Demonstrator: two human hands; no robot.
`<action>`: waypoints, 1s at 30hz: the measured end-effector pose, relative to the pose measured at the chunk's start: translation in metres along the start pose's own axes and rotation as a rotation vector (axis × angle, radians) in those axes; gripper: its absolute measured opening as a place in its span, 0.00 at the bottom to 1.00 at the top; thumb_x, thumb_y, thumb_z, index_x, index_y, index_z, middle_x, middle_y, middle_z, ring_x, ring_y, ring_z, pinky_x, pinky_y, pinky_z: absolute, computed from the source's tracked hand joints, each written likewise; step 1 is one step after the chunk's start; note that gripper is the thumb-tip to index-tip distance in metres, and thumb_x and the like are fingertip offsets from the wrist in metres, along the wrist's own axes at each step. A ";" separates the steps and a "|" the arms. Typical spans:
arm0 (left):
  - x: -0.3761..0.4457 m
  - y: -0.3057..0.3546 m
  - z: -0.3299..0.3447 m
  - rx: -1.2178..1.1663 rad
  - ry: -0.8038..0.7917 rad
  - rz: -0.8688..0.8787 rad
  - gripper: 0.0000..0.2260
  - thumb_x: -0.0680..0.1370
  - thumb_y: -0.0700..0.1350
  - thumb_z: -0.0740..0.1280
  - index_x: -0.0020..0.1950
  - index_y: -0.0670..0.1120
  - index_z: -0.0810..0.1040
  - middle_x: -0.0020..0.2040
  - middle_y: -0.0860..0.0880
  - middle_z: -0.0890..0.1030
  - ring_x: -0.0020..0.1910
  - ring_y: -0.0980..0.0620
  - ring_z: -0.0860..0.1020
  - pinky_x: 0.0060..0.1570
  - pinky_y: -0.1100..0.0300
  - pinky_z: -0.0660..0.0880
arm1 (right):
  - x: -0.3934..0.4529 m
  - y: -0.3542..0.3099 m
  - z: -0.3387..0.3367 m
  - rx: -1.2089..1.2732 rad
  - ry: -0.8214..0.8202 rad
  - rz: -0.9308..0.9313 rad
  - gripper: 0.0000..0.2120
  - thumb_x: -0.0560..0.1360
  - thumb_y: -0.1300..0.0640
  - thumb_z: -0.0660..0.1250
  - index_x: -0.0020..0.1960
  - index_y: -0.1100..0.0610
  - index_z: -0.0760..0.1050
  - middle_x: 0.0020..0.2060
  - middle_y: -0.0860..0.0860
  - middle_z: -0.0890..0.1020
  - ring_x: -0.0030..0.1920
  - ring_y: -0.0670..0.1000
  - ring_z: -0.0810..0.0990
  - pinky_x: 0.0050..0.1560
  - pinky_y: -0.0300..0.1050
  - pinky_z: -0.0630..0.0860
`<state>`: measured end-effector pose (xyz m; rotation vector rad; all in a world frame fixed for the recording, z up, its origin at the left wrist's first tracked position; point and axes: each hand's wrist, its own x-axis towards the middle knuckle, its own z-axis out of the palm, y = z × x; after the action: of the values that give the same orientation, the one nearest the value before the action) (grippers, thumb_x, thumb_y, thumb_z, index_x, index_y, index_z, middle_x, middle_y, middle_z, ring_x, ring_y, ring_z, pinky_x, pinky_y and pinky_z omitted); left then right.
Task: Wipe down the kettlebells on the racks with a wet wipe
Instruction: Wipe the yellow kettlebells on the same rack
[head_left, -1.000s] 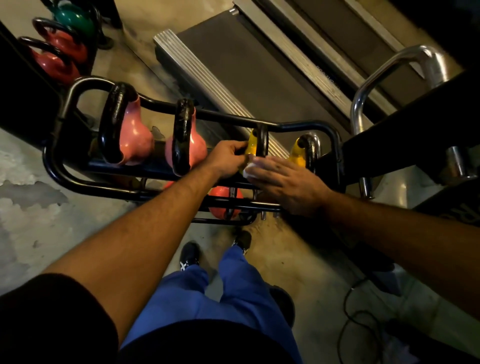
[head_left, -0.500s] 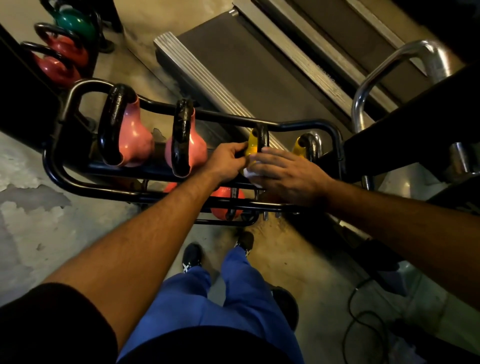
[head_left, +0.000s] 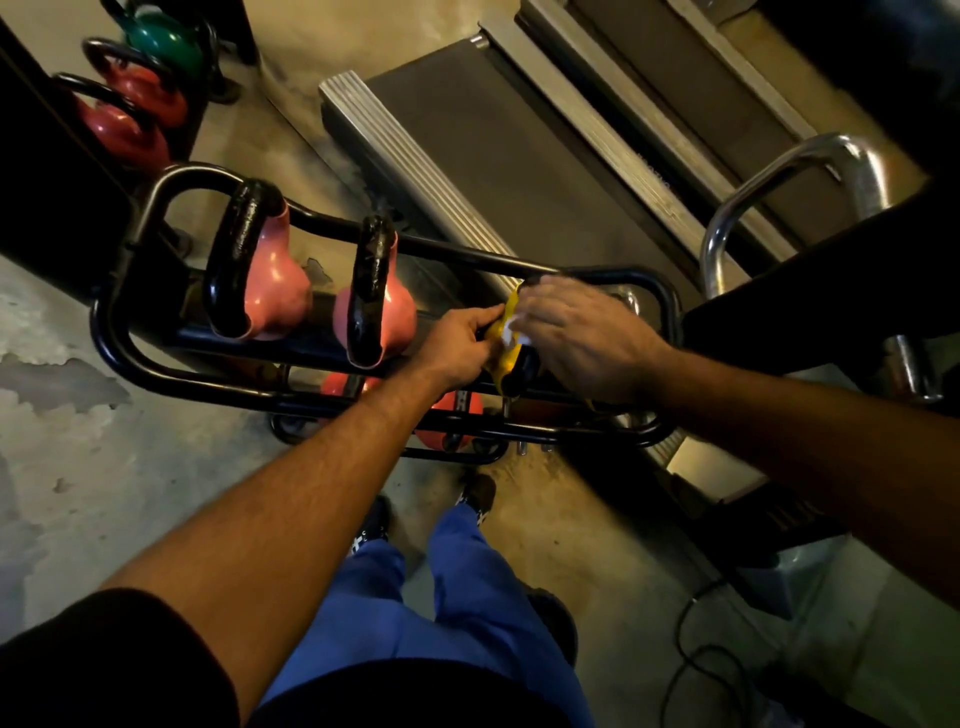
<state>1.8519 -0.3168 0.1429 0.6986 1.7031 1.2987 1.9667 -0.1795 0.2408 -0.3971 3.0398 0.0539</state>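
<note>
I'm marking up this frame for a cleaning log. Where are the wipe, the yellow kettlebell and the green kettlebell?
wipe (head_left: 511, 332): head view, on the white bit showing under the right hand's fingers.
yellow kettlebell (head_left: 505, 358): head view, on its yellow body.
green kettlebell (head_left: 166, 44): head view, on its round body.

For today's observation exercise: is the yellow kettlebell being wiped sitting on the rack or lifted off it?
Cannot tell. The left hand grips the yellow kettlebell within the rack, while the right hand presses the wipe; its base is hidden.
</note>
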 end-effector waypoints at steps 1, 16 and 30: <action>-0.002 -0.001 0.000 0.012 0.001 -0.004 0.22 0.79 0.37 0.69 0.72 0.44 0.74 0.63 0.47 0.82 0.61 0.54 0.79 0.62 0.57 0.77 | -0.003 -0.007 0.003 0.041 -0.046 -0.044 0.18 0.79 0.55 0.58 0.61 0.61 0.81 0.58 0.59 0.82 0.63 0.60 0.79 0.71 0.59 0.70; -0.009 0.008 0.006 -0.070 0.044 -0.009 0.22 0.78 0.35 0.68 0.73 0.41 0.72 0.60 0.50 0.80 0.58 0.58 0.77 0.51 0.75 0.73 | 0.020 0.032 -0.005 0.164 -0.196 0.099 0.22 0.81 0.46 0.55 0.57 0.60 0.80 0.55 0.56 0.82 0.57 0.57 0.79 0.60 0.51 0.73; -0.009 0.001 0.001 -0.092 0.022 -0.041 0.21 0.79 0.38 0.69 0.72 0.45 0.74 0.61 0.49 0.82 0.61 0.54 0.79 0.61 0.59 0.77 | 0.018 0.022 0.005 0.338 -0.114 0.158 0.21 0.82 0.46 0.56 0.59 0.59 0.79 0.58 0.56 0.80 0.61 0.55 0.77 0.63 0.51 0.74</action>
<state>1.8572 -0.3232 0.1463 0.5948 1.6556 1.3511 1.9440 -0.1621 0.2348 -0.1222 2.8828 -0.4068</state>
